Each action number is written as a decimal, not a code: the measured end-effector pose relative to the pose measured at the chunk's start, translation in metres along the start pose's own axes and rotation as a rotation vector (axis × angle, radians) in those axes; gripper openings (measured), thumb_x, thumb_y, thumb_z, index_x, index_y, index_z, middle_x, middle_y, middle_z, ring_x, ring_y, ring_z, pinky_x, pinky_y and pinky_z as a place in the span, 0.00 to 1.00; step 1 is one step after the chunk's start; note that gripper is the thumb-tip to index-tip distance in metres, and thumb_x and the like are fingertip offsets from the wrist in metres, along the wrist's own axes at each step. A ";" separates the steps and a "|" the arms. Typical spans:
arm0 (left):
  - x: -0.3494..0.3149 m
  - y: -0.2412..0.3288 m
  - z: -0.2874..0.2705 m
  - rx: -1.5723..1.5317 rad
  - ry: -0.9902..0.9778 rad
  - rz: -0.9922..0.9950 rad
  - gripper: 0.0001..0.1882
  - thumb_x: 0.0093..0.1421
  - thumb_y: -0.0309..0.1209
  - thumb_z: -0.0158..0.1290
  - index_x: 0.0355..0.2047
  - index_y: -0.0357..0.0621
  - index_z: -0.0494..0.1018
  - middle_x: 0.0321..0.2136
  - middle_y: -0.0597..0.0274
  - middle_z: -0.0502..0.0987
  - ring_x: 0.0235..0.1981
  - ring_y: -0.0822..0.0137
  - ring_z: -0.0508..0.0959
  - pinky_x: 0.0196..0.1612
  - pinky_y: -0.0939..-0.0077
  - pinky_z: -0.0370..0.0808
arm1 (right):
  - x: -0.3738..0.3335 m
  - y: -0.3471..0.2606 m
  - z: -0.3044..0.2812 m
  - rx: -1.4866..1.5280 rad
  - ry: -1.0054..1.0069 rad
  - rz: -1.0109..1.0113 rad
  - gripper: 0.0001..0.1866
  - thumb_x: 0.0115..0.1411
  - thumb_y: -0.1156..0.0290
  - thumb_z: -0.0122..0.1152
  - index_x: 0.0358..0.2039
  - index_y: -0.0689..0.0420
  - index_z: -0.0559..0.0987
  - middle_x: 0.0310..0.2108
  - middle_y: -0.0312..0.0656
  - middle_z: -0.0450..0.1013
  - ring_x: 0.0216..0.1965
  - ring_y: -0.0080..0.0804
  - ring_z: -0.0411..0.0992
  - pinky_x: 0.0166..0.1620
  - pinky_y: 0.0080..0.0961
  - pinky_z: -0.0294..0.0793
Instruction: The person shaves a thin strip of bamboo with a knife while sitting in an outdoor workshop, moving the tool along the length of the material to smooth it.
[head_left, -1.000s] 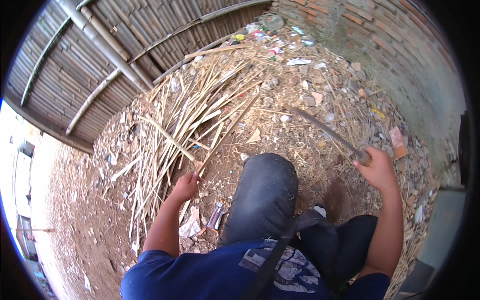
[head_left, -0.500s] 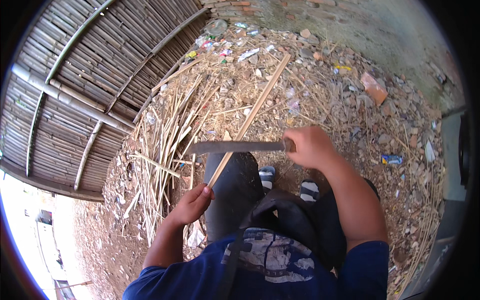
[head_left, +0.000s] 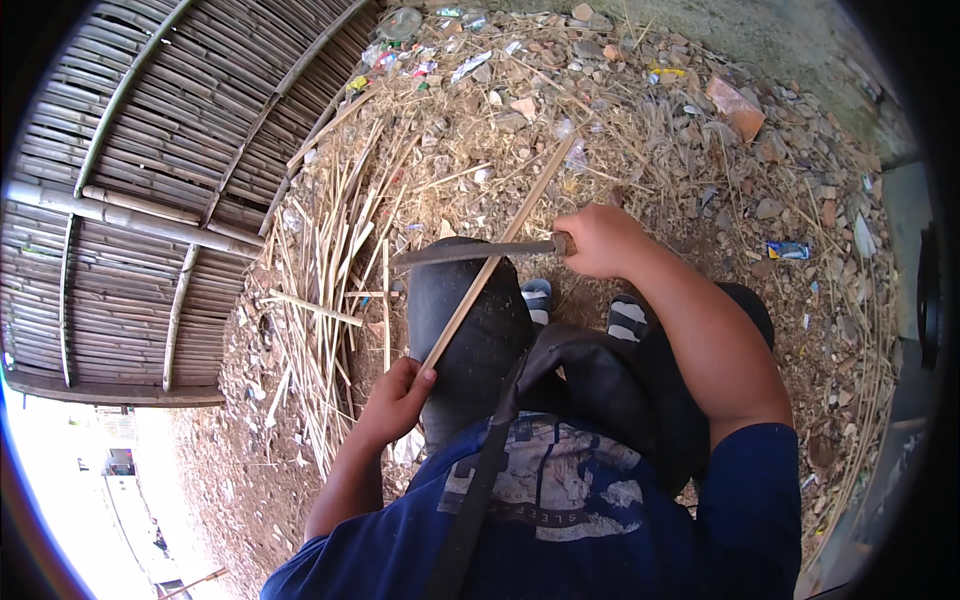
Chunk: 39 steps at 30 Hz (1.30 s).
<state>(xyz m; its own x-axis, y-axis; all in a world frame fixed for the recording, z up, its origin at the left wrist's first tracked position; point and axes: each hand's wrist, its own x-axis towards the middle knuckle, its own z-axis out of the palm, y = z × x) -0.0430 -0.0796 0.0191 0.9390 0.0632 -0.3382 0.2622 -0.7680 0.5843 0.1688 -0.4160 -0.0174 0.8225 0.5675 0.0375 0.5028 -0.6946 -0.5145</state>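
A long, pale bamboo strip (head_left: 531,203) slants from my left hand (head_left: 398,402) up and away over my knee. My left hand is closed, with thumb and fingers pinching the strip's near end. Closed round the handle of a machete (head_left: 470,252) is my right hand (head_left: 600,241). The dark blade points left and crosses the strip above my dark-trousered left knee (head_left: 462,300). Blade and strip appear to touch. The fingers of my right hand wrap the handle and hide most of it.
Many split bamboo strips (head_left: 340,270) lie in a heap to the left. A bamboo slat wall (head_left: 150,150) rises beyond them. Stones, shavings and litter cover the ground, with a brick chunk (head_left: 735,108) at the far right. My sandalled feet (head_left: 627,318) stand below my knees.
The whole view has shifted, with the ground sliding upward in the picture. The machete blade sits over my knee and tilts slightly. Both hands keep their hold.
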 end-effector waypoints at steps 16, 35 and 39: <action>-0.007 -0.010 0.006 0.299 0.092 0.100 0.18 0.72 0.42 0.43 0.31 0.39 0.66 0.23 0.38 0.74 0.30 0.32 0.76 0.32 0.43 0.70 | 0.011 -0.008 0.007 0.022 -0.010 -0.045 0.12 0.49 0.63 0.67 0.33 0.52 0.79 0.29 0.46 0.78 0.35 0.50 0.78 0.38 0.47 0.76; 0.006 -0.025 -0.005 0.128 -0.071 0.095 0.20 0.73 0.40 0.41 0.33 0.34 0.68 0.23 0.41 0.71 0.27 0.41 0.74 0.33 0.53 0.68 | 0.017 0.011 0.008 0.037 0.022 0.071 0.14 0.49 0.65 0.67 0.37 0.55 0.81 0.26 0.50 0.77 0.32 0.53 0.77 0.37 0.46 0.74; 0.005 -0.031 -0.003 0.104 -0.063 0.106 0.20 0.73 0.41 0.41 0.33 0.34 0.68 0.22 0.42 0.71 0.26 0.43 0.74 0.33 0.55 0.68 | 0.016 -0.015 0.009 -0.051 -0.003 0.023 0.15 0.49 0.65 0.68 0.36 0.58 0.81 0.26 0.52 0.77 0.32 0.53 0.76 0.37 0.45 0.74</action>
<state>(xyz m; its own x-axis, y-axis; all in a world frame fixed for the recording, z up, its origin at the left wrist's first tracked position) -0.0457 -0.0531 0.0018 0.9433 -0.0594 -0.3265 0.1348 -0.8304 0.5407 0.1719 -0.3925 -0.0168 0.8332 0.5524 0.0235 0.4967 -0.7291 -0.4709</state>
